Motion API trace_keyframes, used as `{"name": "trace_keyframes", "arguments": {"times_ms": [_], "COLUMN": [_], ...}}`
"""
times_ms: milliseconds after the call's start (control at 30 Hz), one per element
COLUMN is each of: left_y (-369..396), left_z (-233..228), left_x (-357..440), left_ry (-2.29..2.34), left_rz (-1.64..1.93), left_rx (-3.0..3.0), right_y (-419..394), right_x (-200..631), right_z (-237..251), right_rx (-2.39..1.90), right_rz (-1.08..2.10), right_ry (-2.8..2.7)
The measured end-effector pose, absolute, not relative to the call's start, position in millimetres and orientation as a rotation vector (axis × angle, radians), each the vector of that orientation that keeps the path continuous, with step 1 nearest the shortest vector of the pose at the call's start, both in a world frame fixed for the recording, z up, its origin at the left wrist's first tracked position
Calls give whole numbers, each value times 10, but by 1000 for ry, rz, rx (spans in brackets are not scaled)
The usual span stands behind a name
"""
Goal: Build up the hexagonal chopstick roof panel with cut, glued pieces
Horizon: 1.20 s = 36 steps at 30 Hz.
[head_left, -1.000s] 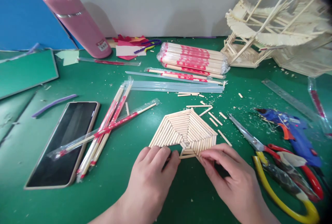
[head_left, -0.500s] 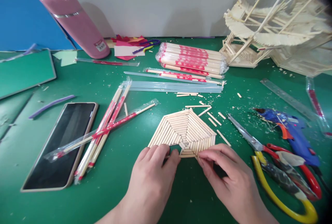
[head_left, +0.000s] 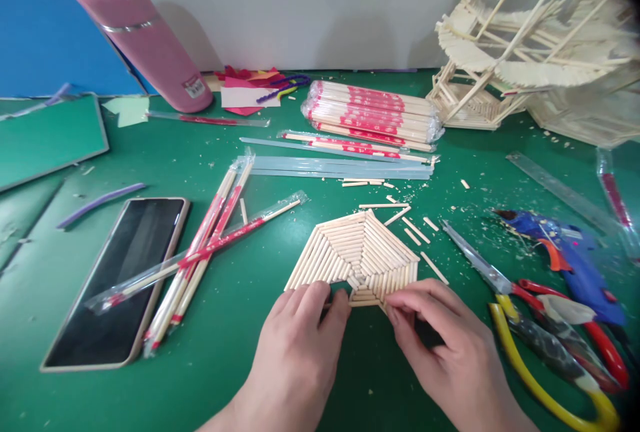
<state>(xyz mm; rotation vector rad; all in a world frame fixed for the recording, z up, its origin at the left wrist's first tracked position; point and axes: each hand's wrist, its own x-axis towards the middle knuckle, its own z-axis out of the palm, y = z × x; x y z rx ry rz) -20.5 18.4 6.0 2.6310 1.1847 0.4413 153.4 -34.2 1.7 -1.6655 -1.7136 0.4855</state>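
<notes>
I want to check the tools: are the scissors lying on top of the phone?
No, the scissors lie on the green mat at the right, near the right hand, while the phone lies far to the left.

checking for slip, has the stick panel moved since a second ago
No. The stick panel keeps its place beside the scissors.

Around stick panel [head_left: 356, 253]: phone [head_left: 117, 280] far left, scissors [head_left: 530, 292] right, chopstick pack [head_left: 370, 115] behind, hands [head_left: 295, 352] in front.
</notes>
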Motion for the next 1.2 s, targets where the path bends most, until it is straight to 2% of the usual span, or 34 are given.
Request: {"name": "trace_keyframes", "arguments": {"times_ms": [700, 1200], "left_y": [189, 168], "left_z": [67, 33], "left_x": [-194, -181], "left_ry": [1160, 1158], "left_rz": [389, 494], "left_rx": [2655, 2604], "right_y": [-290, -306], "right_x": [1532, 1546], "right_z": [38, 4], "right_rx": [-1678, -1673], "right_rz": [463, 489], "right_ry": [-1749, -1745]}}
